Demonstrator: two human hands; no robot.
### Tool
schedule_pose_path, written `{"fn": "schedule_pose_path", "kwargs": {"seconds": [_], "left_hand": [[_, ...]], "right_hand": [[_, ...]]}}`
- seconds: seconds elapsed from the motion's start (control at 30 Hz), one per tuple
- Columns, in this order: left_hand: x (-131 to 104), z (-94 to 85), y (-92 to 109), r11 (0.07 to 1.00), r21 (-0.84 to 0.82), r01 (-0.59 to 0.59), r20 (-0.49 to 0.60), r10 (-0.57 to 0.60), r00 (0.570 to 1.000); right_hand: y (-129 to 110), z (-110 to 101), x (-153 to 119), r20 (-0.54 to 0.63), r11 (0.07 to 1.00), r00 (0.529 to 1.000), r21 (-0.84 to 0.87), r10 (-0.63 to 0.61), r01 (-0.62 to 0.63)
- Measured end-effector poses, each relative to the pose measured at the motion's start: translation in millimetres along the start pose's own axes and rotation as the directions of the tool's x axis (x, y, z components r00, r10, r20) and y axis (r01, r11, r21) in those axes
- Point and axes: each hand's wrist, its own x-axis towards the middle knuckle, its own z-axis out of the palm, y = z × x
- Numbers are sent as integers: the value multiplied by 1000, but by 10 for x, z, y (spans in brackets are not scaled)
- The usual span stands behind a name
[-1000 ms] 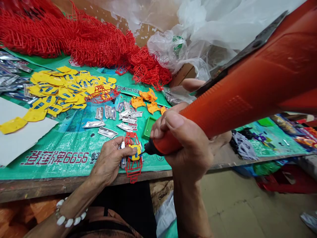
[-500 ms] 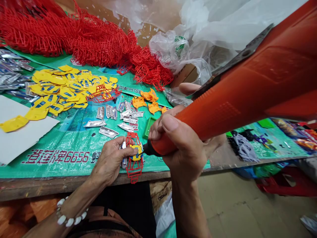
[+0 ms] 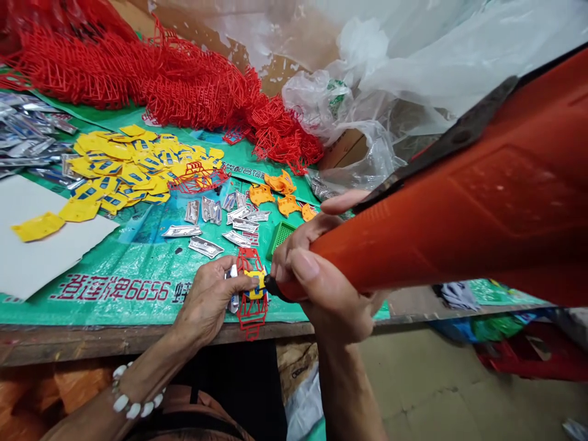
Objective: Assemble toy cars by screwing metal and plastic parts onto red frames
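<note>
My left hand [image 3: 212, 293] pinches a small assembly at the table's front edge: a red plastic frame [image 3: 252, 313] with a yellow panel [image 3: 254, 293] on it and a silver side piece [image 3: 232, 288] under my fingers. Wrapped round the front of an orange-red electric screwdriver [image 3: 413, 239] is my right hand [image 3: 331, 285], with one finger lying apart along its top. The tool's dark tip [image 3: 271, 285] meets the right side of the yellow panel; the exact contact point is too small to make out. Several silver pieces [image 3: 206, 246] lie just beyond the assembly.
Yellow panels [image 3: 133, 162] are heaped at left, near a white card [image 3: 87, 236]. Red frames [image 3: 184, 79] pile along the back. Orange parts [image 3: 288, 205] and a green basket [image 3: 280, 237] lie beyond my right hand. Clear plastic bags [image 3: 367, 116] stand behind. Silver parts [image 3: 27, 135] lie far left.
The screwdriver's body has swung lower on the right, and its tip now sits closer against the yellow panel. My left hand keeps its pinch on the assembly. The view has shifted slightly.
</note>
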Motion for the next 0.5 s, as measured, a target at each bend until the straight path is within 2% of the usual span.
{"fn": "schedule_pose_path", "kwargs": {"seconds": [0.07, 0.13, 0.23, 0.33, 0.5], "left_hand": [[-9, 1, 7, 1000, -13, 24, 6, -24, 1000], [-22, 4, 23, 997, -27, 66, 18, -65, 998], [-40, 4, 39, 995, -32, 95, 30, -94, 995], [-46, -7, 27, 995, -18, 94, 26, -93, 995], [-39, -16, 5, 990, 36, 138, 3, -138, 990]], "right_hand": [[19, -20, 8, -12, 997, 1000, 76, -6, 7], [22, -56, 38, -79, 995, 997, 100, -13, 21], [8, -154, 127, -159, 998, 986, 44, -46, 53], [27, -290, 279, -183, 993, 976, 4, -117, 120], [275, -457, 590, -306, 974, 926, -112, -221, 195]]}}
